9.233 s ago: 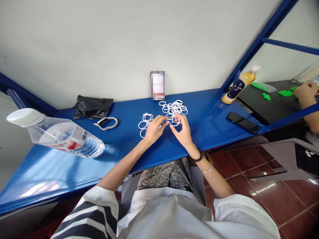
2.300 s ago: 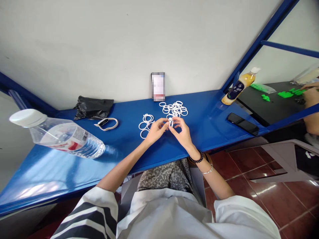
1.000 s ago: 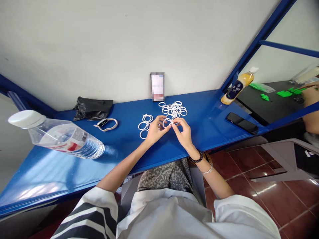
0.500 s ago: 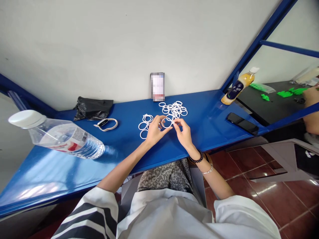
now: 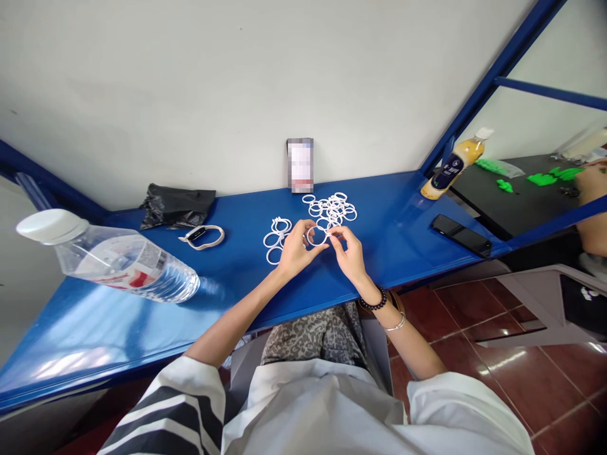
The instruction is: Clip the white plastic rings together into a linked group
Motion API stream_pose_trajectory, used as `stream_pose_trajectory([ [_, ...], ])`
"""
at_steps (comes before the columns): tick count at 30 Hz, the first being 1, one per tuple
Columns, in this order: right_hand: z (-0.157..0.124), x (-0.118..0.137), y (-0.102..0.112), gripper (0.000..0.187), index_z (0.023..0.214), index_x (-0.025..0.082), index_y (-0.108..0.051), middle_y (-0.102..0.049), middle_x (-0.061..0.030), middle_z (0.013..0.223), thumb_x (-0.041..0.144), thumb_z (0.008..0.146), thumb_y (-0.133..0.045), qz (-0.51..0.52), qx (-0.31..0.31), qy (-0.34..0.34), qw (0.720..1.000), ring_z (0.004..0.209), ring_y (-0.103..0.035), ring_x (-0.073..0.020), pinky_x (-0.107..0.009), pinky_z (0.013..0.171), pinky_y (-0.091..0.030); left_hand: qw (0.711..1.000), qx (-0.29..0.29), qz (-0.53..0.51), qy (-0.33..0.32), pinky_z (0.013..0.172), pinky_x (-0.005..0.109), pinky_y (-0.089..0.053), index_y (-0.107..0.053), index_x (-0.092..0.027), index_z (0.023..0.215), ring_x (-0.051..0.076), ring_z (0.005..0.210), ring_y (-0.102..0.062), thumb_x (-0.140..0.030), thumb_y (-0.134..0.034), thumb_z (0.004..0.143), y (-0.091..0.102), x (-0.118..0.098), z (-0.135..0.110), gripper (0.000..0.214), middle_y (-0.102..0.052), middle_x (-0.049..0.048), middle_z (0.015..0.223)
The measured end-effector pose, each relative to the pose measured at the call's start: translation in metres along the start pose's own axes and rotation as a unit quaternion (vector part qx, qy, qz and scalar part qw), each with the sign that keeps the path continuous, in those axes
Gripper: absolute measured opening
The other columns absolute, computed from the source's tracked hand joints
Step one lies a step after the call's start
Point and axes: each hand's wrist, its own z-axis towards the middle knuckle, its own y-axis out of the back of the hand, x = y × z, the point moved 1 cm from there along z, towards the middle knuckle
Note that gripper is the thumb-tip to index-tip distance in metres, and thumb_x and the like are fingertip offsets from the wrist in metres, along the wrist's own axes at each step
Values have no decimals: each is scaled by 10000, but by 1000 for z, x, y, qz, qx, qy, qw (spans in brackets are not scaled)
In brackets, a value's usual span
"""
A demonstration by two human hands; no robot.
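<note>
Between my two hands, just above the blue table (image 5: 246,278), is a white plastic ring (image 5: 310,242). My left hand (image 5: 298,248) is closed on the ring's left side, its fingers partly behind it. At the ring's right edge, my right hand (image 5: 349,253) pinches it between thumb and forefinger, near what looks like a small clasp. Beyond my hands lies a loose pile of similar white rings (image 5: 348,210). A smaller group of white rings (image 5: 272,239) rests to the left, partly hidden by my left hand.
A phone (image 5: 300,165) leans against the wall at the back. Left are a black plastic bag (image 5: 177,205), a watch (image 5: 203,237) and a large water bottle (image 5: 133,262). Right are a juice bottle (image 5: 453,167), a dark phone (image 5: 461,234) and another person's arm (image 5: 592,221) beyond the blue frame.
The held ring has shifted very slightly between my fingers. Both hands stay in nearly the same place, and the ring groups lie as before.
</note>
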Motion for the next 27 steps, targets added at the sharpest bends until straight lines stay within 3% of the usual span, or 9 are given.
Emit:
stream_pose_trajectory([
  [8, 1, 2, 0, 158, 991, 232, -621, -689, -52, 970, 319, 969, -491, 3, 6, 6, 1000, 917, -651, -188, -314, 790, -535, 1000, -5, 0, 7, 585, 205, -460, -488, -205, 1045, 92, 638, -535, -308, -765, 747, -1, -1, 0, 419, -569, -29, 812],
  [19, 1, 2, 1, 175, 940, 229, -608, -686, -50, 935, 367, 962, -501, 1, -4, -5, 1000, 883, -650, -191, -321, 776, -539, 999, 24, -13, 24, 562, 210, -428, -483, -201, 1014, 89, 569, -509, -376, -767, 727, 1, -5, -1, 440, -531, -62, 691],
  [27, 0, 4, 0, 168, 1029, 241, -640, -707, -48, 1012, 336, 956, -521, 21, -8, -10, 1000, 910, -662, -183, -317, 791, -546, 999, 12, -26, 32, 578, 218, -456, -476, -213, 1066, 88, 591, -522, -388, -746, 751, 2, -4, 0, 450, -582, -29, 797],
])
